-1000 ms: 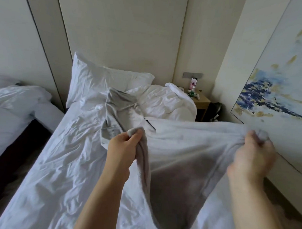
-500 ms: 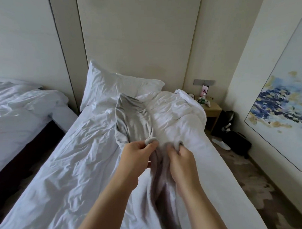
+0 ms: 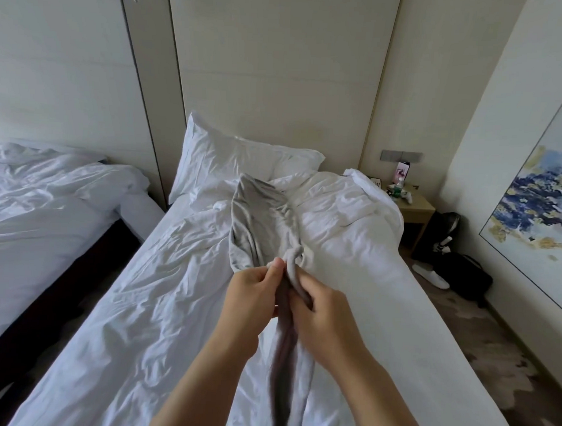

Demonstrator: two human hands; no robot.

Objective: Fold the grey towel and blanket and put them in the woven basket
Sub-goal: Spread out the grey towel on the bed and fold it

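So far only the first fold is made: my left hand (image 3: 251, 302) and right hand (image 3: 324, 313) pinch the grey towel's (image 3: 287, 359) corners together above the bed (image 3: 126, 319). Grey blanket (image 3: 260, 218) lies unfolded; no basket in sight.

Ahead of me: rumpled white bed (image 3: 162, 304), pillow (image 3: 230, 160) at its head
My right: nightstand (image 3: 415, 211), painting (image 3: 538, 209)
My left: second bed (image 3: 50, 204)
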